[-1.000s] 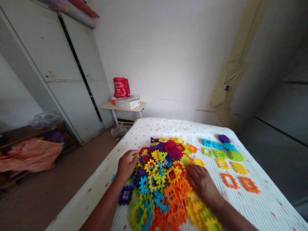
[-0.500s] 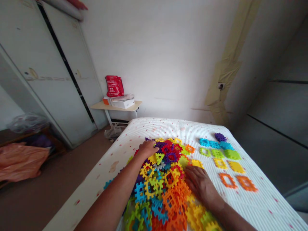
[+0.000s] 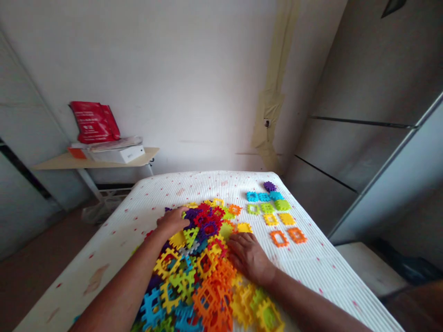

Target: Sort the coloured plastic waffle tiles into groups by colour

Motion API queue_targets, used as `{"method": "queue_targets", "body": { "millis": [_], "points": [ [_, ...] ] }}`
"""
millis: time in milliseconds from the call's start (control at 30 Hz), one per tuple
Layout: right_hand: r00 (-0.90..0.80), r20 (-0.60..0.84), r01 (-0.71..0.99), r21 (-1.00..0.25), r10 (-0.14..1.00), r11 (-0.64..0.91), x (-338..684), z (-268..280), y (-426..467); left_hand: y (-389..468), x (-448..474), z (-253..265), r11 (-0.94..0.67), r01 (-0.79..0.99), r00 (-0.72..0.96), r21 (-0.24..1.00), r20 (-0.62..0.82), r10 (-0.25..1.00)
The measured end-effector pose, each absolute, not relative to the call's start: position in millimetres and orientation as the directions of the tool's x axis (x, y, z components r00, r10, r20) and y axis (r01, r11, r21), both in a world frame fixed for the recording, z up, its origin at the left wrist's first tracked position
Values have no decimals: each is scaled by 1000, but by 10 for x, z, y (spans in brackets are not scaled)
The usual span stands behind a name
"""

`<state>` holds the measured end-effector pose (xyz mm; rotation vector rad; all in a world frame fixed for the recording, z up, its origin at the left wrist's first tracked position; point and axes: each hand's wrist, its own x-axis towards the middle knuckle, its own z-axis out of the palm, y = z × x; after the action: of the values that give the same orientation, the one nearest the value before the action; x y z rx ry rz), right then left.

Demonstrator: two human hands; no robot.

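Note:
A heap of interlocking plastic pieces [image 3: 207,276] in many colours, with toothed edges, is spread over the bed. At its far left side, my left hand [image 3: 172,223] rests on the heap beside purple pieces [image 3: 192,215], thumb and forefinger apart; its other fingers are partly hidden. My right hand [image 3: 249,256] lies flat along the heap's right side with fingers stretched out, near a yellow piece [image 3: 244,228] and a red-and-yellow cluster. Neither hand visibly holds a piece.
Right of the heap, pieces lie in colour rows: purple [image 3: 269,186], blue [image 3: 263,196], green [image 3: 267,208], yellow [image 3: 287,218] and orange [image 3: 296,235]. The white dotted bed cover [image 3: 121,230] lies beneath. A small table [image 3: 62,161] with a red bag [image 3: 94,122] stands back left.
The view has turned to the right, showing more of the right-hand cabinet. Both hands stay at about the same spots on the heap, and the sorted rows look the same.

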<state>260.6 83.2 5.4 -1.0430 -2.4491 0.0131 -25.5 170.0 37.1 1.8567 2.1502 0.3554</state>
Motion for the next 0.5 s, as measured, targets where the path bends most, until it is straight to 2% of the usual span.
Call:
{"method": "queue_targets", "body": {
  "millis": [233, 500],
  "points": [
    [-602, 429, 668, -191, 674, 719, 2605, 43, 833, 1615, -322, 374, 79, 888, -143, 454, 109, 984],
    [-601, 421, 656, -226, 679, 720, 2605, 43, 831, 1294, -332, 629, -52, 867, -90, 495, 260, 961]
  ]
}}
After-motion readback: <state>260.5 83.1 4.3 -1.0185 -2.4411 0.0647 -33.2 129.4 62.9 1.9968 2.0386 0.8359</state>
